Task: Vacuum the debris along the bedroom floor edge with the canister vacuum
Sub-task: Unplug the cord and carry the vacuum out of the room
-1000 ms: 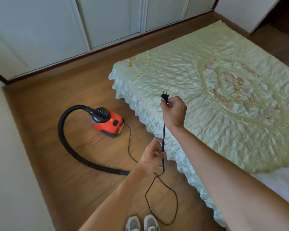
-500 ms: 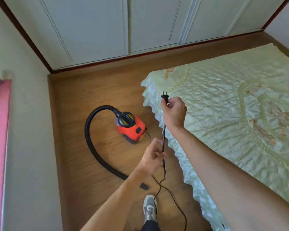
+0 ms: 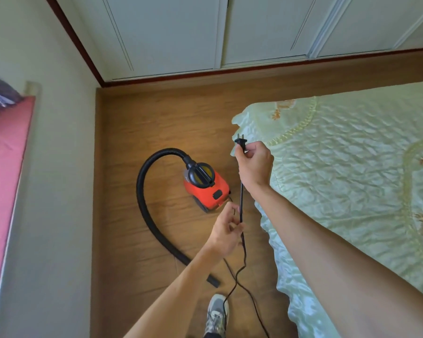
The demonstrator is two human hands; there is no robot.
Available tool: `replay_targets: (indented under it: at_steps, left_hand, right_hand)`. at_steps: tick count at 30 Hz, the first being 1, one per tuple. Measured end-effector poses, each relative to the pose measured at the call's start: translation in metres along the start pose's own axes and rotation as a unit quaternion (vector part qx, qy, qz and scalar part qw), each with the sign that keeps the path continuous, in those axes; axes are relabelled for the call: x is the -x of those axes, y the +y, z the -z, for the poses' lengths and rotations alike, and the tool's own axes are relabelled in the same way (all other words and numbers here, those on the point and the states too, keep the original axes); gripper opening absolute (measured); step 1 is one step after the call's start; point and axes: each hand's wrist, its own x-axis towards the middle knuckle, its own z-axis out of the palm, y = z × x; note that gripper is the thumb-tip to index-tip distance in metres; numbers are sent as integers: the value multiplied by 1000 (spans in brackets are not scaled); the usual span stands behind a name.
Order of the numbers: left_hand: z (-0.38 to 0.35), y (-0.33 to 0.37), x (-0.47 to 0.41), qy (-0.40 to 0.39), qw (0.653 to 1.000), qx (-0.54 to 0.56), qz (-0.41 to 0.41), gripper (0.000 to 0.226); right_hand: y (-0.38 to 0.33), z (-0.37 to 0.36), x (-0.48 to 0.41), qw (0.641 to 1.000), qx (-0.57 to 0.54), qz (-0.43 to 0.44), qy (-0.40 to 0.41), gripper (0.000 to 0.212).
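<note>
A red canister vacuum [image 3: 206, 189] sits on the wooden floor [image 3: 137, 132] beside the bed. Its black hose [image 3: 142, 203] arcs left and back toward me, ending in a dark nozzle [image 3: 213, 281] near my shoe. My right hand [image 3: 254, 164] is raised and shut on the black power plug [image 3: 240, 142], prongs pointing up. Below it the black cord [image 3: 241, 203] runs taut down to my left hand [image 3: 226, 234], which pinches it. The rest of the cord loops loosely on the floor beside my foot. I cannot make out any debris on the floor.
The bed with a pale green quilted cover [image 3: 352, 172] fills the right side. White wardrobe doors [image 3: 205, 32] with a dark baseboard close the far end. A cream wall [image 3: 59, 191] and pink ledge [image 3: 3, 167] bound the left. My grey shoe [image 3: 216, 313] stands below.
My view has swung left and forward, so the vacuum and bed shift right in frame and the left wall and pink ledge appear. Both hands keep their hold on plug and cord.
</note>
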Motion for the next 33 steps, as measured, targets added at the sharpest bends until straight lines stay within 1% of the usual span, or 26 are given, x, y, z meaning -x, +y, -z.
replay_targets:
  at_steps: [6,12,15,20,24,27,33]
  left_hand:
    - [12,-6,-21,8,1000,18,18,26]
    - [38,-10,-37,25,999,34,16,24]
    - [55,-10,-50,20,999,34,15,24]
    - [90,-6,-64,14,999,29,4,23]
    - [113,-14,-77,13,999,39,11,23]
    - [121,-22,-84,16,998,49,27,23]
    - [126,-28,-106,38,996,81,31,23]
  right_hand:
    - [6,-30,-14,1000,4,8,-28,19]
    - [-1,-64,-25,999,-3,6,-49,18]
    - [-8,-80,-33,999,8,12,-46,19]
    - [-20,-116,-44,999,6,-5,-52,19]
    - [-27,-142,-48,998,6,-6,-54,21]
    - [-25,-155,-51,998,18,-11,-62,20]
    - [-26,-178,-66,996,30,-5,-87,19]
